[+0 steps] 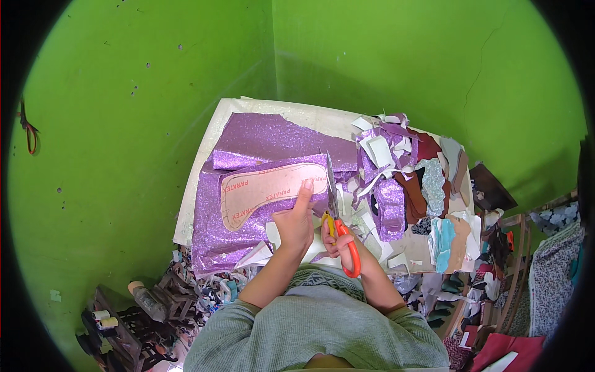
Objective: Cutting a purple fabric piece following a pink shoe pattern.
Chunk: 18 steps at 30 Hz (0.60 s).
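My right hand [338, 243] grips a pair of scissors [339, 227] with orange and yellow handles, its long blades pointing away from me. The blades lie along the right end of a purple glitter sheet [207, 214]. On that sheet sits a pale, sole-shaped pattern piece [266, 185] with red printing, a dark line around its outline. The thumb of my left hand [295, 224] presses on the right end of the pattern piece; its other fingers are mostly hidden. A folded part of the glitter material [266, 136] extends behind the pattern piece.
A pale work table [207, 139] stands in the corner of green walls [149, 93]. Purple and white offcuts [378, 152] pile up on its right, beside cut glittery purple [390, 208], brown [412, 197] and turquoise pieces [443, 239]. Scraps [214, 304] cover the floor by a wooden rack [514, 273].
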Each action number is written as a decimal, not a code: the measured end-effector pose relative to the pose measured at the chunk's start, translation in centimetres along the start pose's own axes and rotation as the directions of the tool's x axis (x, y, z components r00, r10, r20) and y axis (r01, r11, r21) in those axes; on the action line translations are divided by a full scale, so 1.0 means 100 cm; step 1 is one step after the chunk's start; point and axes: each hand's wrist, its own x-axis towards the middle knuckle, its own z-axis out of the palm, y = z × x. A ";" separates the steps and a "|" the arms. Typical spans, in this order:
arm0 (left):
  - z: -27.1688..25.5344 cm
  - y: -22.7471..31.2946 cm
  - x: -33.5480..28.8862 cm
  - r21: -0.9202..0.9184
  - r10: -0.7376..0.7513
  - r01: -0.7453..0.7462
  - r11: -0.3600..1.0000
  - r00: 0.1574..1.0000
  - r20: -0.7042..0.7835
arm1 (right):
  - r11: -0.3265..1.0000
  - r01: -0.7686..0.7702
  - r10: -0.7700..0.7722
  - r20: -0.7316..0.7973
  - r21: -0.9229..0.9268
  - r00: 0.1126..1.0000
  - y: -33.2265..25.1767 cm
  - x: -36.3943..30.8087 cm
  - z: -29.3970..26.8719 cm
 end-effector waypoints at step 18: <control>-0.004 -0.003 0.002 0.025 -0.011 0.012 1.000 1.000 -0.022 | 0.999 0.025 -0.026 -0.036 -0.021 0.999 0.018 0.001 -0.008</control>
